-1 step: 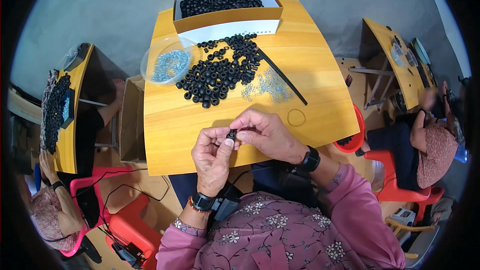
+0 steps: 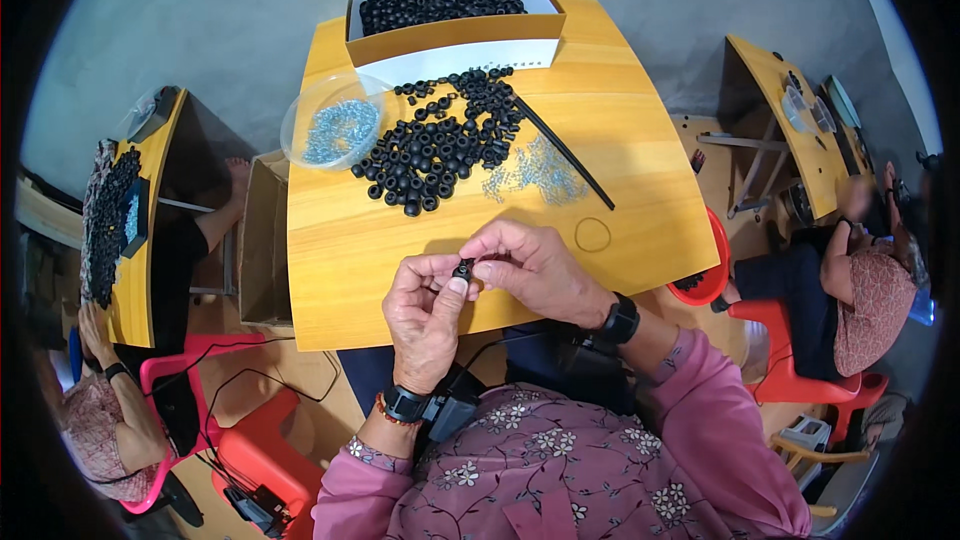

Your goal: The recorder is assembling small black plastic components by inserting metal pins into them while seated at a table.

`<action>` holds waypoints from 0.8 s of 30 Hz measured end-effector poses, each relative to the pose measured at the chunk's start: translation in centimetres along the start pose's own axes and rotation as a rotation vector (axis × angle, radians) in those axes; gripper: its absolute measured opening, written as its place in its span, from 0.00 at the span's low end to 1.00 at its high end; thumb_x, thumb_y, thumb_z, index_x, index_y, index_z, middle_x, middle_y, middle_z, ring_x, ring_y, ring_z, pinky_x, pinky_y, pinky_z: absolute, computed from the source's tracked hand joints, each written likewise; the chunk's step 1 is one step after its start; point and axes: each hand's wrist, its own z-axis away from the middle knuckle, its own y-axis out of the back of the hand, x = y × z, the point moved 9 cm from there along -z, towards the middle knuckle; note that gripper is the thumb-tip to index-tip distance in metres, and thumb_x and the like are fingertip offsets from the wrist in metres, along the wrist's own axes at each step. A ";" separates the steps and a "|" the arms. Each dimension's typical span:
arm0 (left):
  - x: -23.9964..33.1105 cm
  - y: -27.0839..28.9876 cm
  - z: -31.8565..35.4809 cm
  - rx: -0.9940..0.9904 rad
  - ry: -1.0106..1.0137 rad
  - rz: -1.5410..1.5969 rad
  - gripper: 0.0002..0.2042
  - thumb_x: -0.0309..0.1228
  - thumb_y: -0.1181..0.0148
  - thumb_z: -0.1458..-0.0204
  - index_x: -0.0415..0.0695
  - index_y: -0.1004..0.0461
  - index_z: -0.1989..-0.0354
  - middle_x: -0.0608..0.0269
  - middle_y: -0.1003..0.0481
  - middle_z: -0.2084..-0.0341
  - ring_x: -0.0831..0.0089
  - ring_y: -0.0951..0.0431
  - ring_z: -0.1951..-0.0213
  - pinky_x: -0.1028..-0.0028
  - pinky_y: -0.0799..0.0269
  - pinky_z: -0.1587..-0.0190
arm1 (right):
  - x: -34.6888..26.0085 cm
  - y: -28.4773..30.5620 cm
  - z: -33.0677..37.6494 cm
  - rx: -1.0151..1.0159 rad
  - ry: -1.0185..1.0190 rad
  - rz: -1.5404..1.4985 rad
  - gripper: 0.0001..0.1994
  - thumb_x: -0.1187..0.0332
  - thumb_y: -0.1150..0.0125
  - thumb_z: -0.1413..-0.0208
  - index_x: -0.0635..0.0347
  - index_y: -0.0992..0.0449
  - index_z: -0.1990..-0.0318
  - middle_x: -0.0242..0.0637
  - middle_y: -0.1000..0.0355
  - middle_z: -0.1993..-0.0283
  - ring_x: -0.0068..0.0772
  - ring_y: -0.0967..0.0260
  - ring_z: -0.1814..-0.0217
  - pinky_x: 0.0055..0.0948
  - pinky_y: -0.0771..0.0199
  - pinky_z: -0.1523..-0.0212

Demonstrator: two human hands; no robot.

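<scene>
Just above the table's near edge, my left hand (image 2: 425, 315) pinches a small black plastic piece (image 2: 462, 270) between thumb and fingers. My right hand (image 2: 535, 265) meets it from the other side, thumb and fingertips closed at the same piece; the fingers partly cover it. Beyond my hands lies a heap of black bead-like pieces (image 2: 415, 155), round with holes. Smaller black pieces (image 2: 490, 100) are mixed in at its far side. Right of the heap is a scatter of tiny silvery pieces (image 2: 550, 172), too small to make out.
A white and brown box (image 2: 460, 45) of black pieces stands at the table's far edge. To the left, a clear tub (image 2: 298, 130) holds pale blue bits. A black rod (image 2: 565, 153) and a rubber band (image 2: 593, 234) lie rightward. Other people sit at both side tables.
</scene>
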 end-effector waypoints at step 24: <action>-0.1 0.1 -0.1 0.009 -0.004 0.002 0.09 0.23 0.38 0.42 0.41 0.33 0.58 0.63 0.26 0.66 0.77 0.23 0.67 0.76 0.24 0.59 | -4.5 0.1 -1.0 -0.054 0.212 0.519 0.04 0.73 0.39 0.42 0.63 0.22 0.61 0.37 0.26 0.65 0.31 0.27 0.63 0.29 0.27 0.62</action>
